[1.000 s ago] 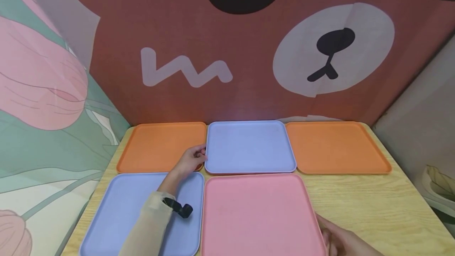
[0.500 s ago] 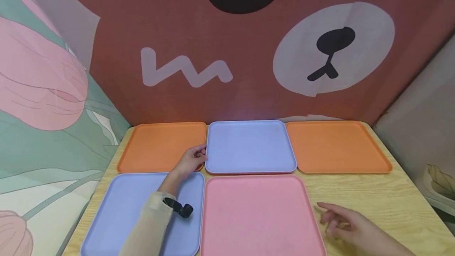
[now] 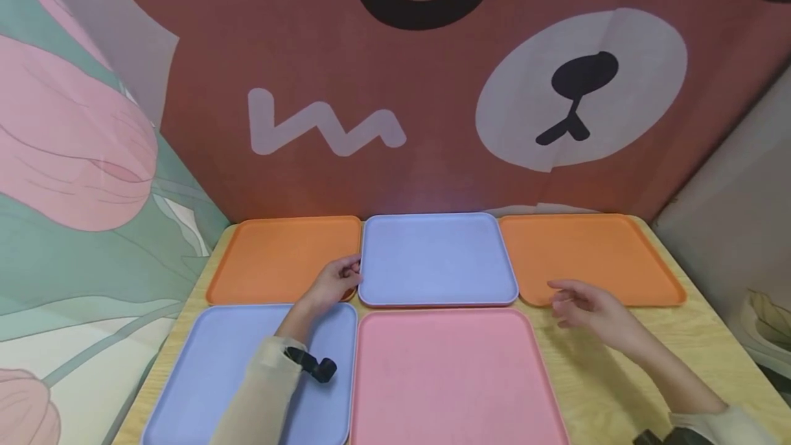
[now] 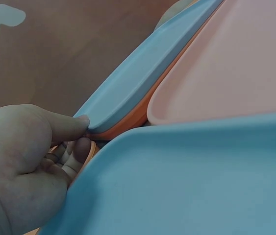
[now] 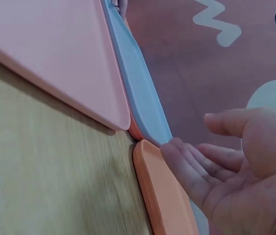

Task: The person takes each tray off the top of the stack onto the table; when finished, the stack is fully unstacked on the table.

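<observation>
My left hand [image 3: 334,280] grips the left edge of the blue tray [image 3: 437,259] in the middle of the back row. The left wrist view shows the thumb [image 4: 71,127] at that tray's corner, with the other fingers curled close below. An orange tray [image 4: 133,122] lies directly under the blue one. My right hand [image 3: 590,311] holds nothing; in the head view it appears over the front edge of the right orange tray [image 3: 618,253]. In the right wrist view its fingers [image 5: 187,161] are loosely spread, near where the blue and orange trays meet.
A pink tray [image 3: 454,376] lies in the front middle, beside a front-left blue tray [image 3: 216,369]. Another orange tray [image 3: 281,253] occupies the back left. Wooden tabletop [image 3: 692,349] shows at the front right. A printed cloth [image 3: 346,177] hangs right behind the back row.
The right hand has left the pink tray's right edge and moved forward to the right orange tray. The left hand has stayed at the middle blue tray.
</observation>
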The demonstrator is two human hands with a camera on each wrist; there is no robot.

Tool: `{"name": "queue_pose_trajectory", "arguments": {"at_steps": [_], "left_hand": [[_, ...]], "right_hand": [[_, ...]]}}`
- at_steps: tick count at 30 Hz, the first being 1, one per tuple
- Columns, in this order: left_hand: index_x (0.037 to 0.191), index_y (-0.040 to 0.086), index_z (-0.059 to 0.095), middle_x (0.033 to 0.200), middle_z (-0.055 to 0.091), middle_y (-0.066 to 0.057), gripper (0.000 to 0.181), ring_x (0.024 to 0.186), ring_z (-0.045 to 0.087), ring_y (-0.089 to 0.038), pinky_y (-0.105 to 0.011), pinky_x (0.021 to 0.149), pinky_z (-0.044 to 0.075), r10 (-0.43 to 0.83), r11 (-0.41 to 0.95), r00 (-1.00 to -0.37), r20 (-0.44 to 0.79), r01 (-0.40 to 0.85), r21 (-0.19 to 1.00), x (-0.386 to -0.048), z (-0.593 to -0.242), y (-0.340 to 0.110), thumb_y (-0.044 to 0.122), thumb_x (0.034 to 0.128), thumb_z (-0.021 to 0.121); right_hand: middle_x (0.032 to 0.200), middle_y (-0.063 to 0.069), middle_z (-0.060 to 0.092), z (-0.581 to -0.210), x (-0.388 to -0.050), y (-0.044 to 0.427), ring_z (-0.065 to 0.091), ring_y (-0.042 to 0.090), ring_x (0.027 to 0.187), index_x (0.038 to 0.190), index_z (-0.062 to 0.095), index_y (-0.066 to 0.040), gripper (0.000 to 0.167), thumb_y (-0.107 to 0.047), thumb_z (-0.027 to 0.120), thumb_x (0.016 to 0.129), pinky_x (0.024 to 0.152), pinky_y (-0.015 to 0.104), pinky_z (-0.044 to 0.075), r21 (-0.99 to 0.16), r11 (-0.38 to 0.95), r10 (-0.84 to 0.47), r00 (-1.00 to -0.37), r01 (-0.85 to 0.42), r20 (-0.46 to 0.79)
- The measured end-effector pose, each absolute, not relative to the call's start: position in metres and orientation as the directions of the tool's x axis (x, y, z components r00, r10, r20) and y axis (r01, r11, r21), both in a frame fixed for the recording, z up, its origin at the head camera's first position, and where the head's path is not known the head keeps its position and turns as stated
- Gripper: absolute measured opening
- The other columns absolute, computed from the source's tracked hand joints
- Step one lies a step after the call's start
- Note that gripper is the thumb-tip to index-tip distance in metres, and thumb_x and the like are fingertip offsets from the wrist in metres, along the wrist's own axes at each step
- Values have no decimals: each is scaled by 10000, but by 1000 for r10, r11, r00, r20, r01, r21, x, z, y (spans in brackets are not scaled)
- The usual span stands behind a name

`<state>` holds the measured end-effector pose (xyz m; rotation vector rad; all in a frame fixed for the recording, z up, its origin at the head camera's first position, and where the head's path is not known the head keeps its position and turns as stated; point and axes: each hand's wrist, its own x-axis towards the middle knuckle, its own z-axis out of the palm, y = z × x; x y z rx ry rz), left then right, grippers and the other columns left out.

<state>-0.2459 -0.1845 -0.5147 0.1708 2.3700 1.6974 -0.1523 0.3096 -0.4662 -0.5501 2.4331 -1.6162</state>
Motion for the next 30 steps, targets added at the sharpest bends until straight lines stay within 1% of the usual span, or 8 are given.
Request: {"name": "queue_pose_trajectory", "arguments": {"at_steps": [3,6,13,16,21,23,25,30], "left_hand": [[1468,-83,469,1056,544,-118,511,956,508,-190,-186,745,452,220,318,-968,-120,-45,947,-246,-514,-184,-24,985,621],[1468,-96,459,1069,545,-136,512,964,509,-198,-179,747,453,233,310,-966,-111,-35,950,-246,-514,-184,-23,987,618],[1461,-113,456,1066,546,-146,515,952,513,-196,-179,734,454,238,315,-965,-106,-27,949,-245,-514,-183,-24,982,625],[1470,-93,458,1065,545,-126,521,958,509,-192,-175,739,452,230,320,-966,-117,-38,947,-245,-514,-182,-19,983,627],[1457,-121,454,1056,546,-135,511,937,510,-181,-170,731,449,232,312,-968,-97,-21,950,-246,-515,-182,-45,978,615],[1443,-143,455,1051,548,-149,500,925,515,-176,-173,727,452,234,307,-969,-84,-9,952,-246,-516,-182,-56,975,610],[1438,-143,462,1048,553,-152,495,918,520,-172,-174,726,455,226,305,-971,-82,-10,952,-246,-516,-182,-60,973,611],[1452,-122,461,1060,551,-150,506,936,515,-182,-178,740,455,219,315,-971,-90,-17,949,-246,-516,-184,-44,978,617]], "right_hand": [[1221,322,601,-465,-167,301,718,159,954,1435,408,177,507,-92,580,1040,768,365,613,-908,399,-313,-950,-128,-3],[1244,348,589,-468,-181,293,719,142,966,1444,416,164,546,-156,598,1041,792,340,608,-909,414,-246,-967,-52,-57],[1314,387,568,-477,-206,280,733,187,951,1417,414,203,531,-137,582,1045,786,284,599,-914,405,-213,-972,7,-102],[1275,381,590,-480,-211,276,736,228,929,1415,407,209,529,-118,584,1039,784,309,605,-918,394,-219,-966,41,-137],[1202,361,624,-484,-216,272,728,281,938,1423,360,235,553,-88,581,1032,805,348,606,-927,366,-257,-949,78,-181],[1197,359,628,-484,-217,270,722,265,921,1417,363,241,551,-84,581,1028,793,337,607,-924,376,-260,-948,77,-184],[1210,339,634,-483,-218,268,707,220,895,1413,397,223,549,-104,597,1021,770,308,604,-909,408,-247,-949,80,-195],[1229,305,634,-481,-219,262,650,180,854,1391,473,184,516,-135,621,1014,724,260,582,-870,485,-219,-950,90,-220]]}}
